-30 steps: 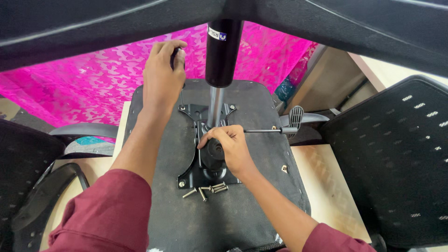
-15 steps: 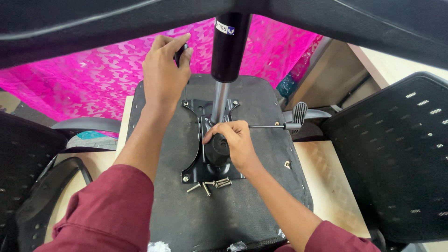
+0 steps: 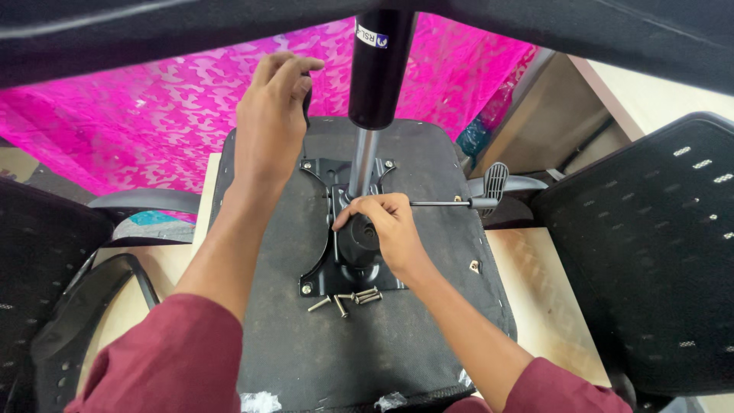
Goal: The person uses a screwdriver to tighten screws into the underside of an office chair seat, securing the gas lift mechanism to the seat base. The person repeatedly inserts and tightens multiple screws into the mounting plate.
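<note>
An upturned office chair seat [image 3: 428, 321] lies black side up on a table. A black metal mechanism plate [image 3: 321, 229] is on it, with a gas cylinder [image 3: 375, 84] rising from its middle. My left hand [image 3: 269, 126] grips the seat's far edge. My right hand [image 3: 390, 226] rests on the mechanism at the foot of the cylinder, fingers curled around a black knob. A lever with a grey paddle handle [image 3: 489, 187] sticks out to the right. Several loose screws [image 3: 348, 298] lie just below the plate.
Black mesh chair backs stand at the right [image 3: 650, 260] and left [image 3: 38, 291]. A pink patterned cloth [image 3: 138, 122] hangs behind. The wooden tabletop [image 3: 535, 298] shows beside the seat. The chair base [image 3: 153, 30] spans the top of the view.
The view has shifted slightly. My right hand has slid a little up on the mechanism toward the cylinder's foot. My left hand keeps its grip on the seat edge.
</note>
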